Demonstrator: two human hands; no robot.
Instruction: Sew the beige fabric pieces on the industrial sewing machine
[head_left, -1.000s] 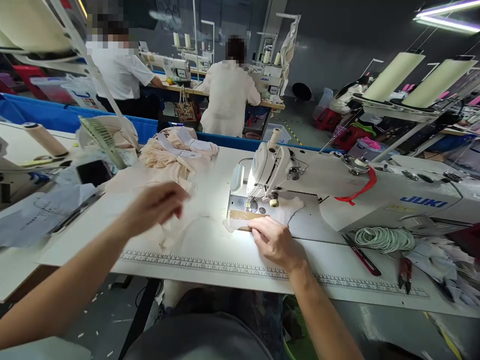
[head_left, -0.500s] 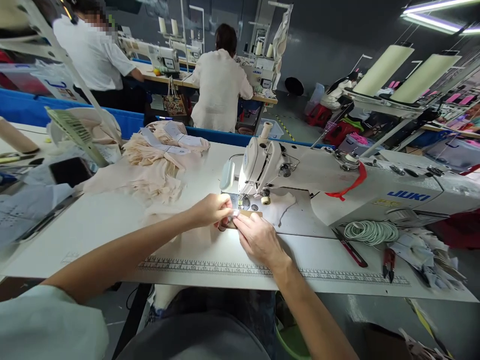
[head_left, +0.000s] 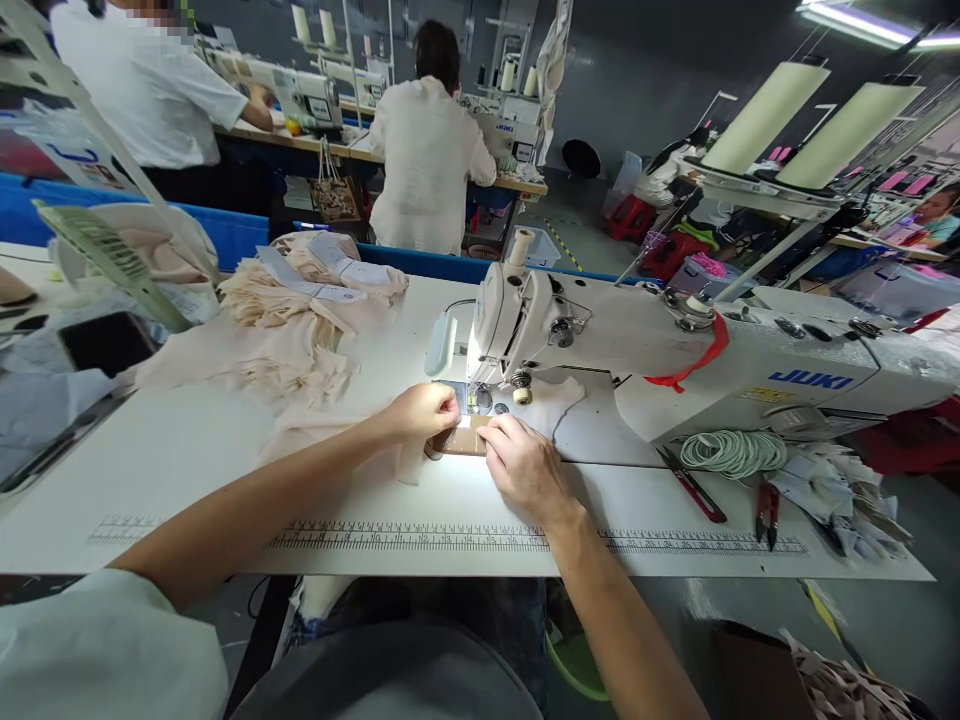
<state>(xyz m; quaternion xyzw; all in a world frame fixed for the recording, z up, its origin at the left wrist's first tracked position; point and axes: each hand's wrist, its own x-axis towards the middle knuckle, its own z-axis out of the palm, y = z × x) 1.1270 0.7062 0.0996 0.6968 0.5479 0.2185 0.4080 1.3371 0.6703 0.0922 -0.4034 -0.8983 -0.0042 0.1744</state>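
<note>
My left hand [head_left: 426,412] is closed in a pinch just left of the needle area of a white sewing machine [head_left: 504,325]. What its fingertips hold is too small to make out. Pale beige fabric [head_left: 409,462] lies below that hand and spreads left under the forearm. A flat brown plate [head_left: 461,440] sits in front of the presser foot, with a small white patch at its upper edge. My right hand [head_left: 523,458] has its bent fingers together on the plate's right end; anything under the fingertips is hidden.
Left on the table lie a pile of beige fabric pieces [head_left: 300,290], a phone [head_left: 109,343] and a green fan [head_left: 112,262]. At right are a coil of pale cord [head_left: 733,453], red-handled tweezers [head_left: 694,488], thread snips [head_left: 766,512] and scraps [head_left: 832,490]. Co-workers sit ahead.
My hands were together over the brown plate, at a small white piece. They are now apart, the right one shifted to the right, with more of the plate showing. The view has shifted slightly.
</note>
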